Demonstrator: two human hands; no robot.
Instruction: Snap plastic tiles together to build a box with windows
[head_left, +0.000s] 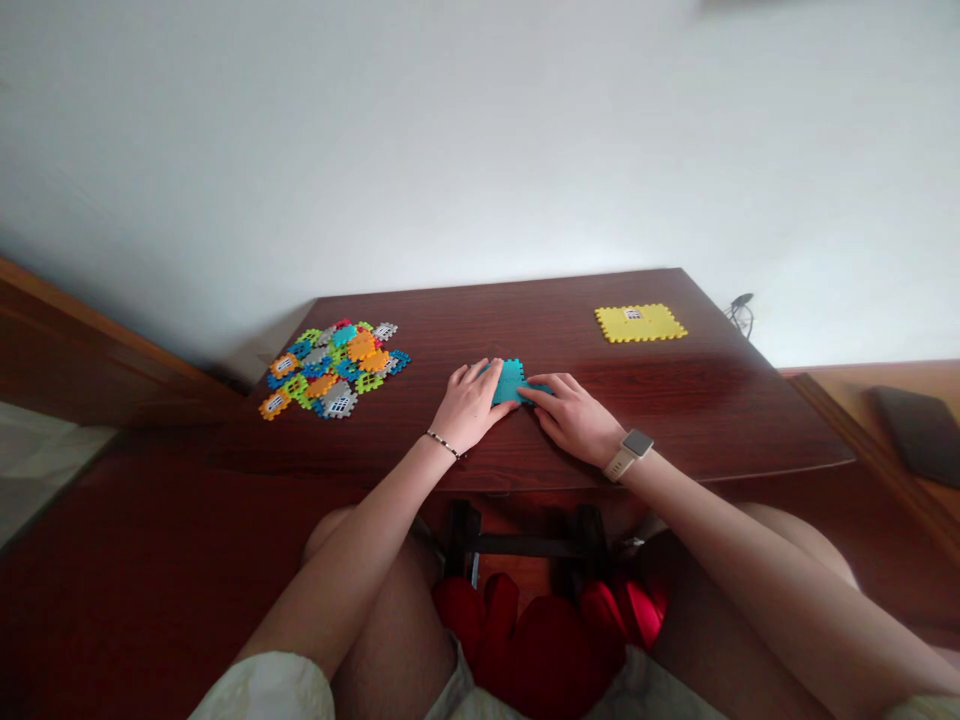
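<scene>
Turquoise interlocking puzzle tiles [509, 381] with toothed edges lie on the dark wooden table in front of me, between my two hands. My left hand [470, 402] rests on their left side, its fingers over the edge and its thumb along the near side. From the right, my right hand [571, 413] holds the right-hand tile, index finger and thumb pressed on it near the seam. My fingers hide part of both ends, so I cannot tell whether the tiles are fully joined.
A heap of colourful toothed tiles [330, 365], some with window prints, covers the table's left side. A yellow toothed panel [649, 324] with a small window print lies at the right rear. The wall [480, 150] rises behind the table; a black cable [741, 308] hangs beyond its right edge.
</scene>
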